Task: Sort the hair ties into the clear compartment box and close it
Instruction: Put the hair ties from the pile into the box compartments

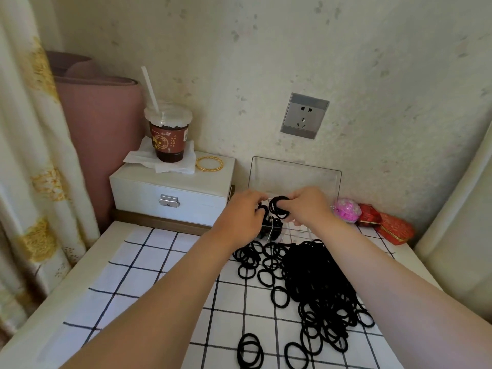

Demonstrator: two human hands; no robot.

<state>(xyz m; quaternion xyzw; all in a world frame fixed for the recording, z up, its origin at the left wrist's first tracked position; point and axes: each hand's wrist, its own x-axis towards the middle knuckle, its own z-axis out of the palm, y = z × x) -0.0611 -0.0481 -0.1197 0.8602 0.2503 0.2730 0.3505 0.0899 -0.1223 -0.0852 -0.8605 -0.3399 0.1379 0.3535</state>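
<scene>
A big heap of black hair ties (pixel 316 283) covers the checked cloth at the right, with loose ones spread toward the front. Behind it stands the clear compartment box (pixel 292 230), its lid (pixel 295 175) tilted up against the wall. Some black ties lie in its left compartments. My left hand (pixel 243 217) and my right hand (pixel 310 205) meet above the box. Between them they pinch a small bundle of black hair ties (pixel 279 207) over the left part of the box.
A white jewellery box (pixel 170 193) stands at the back left, carrying a drink cup with a straw (pixel 167 134) on tissue and a gold bangle (pixel 209 163). A pink pouch (pixel 347 210) and red boxes (pixel 386 225) sit at the back right. A curtain hangs at the left.
</scene>
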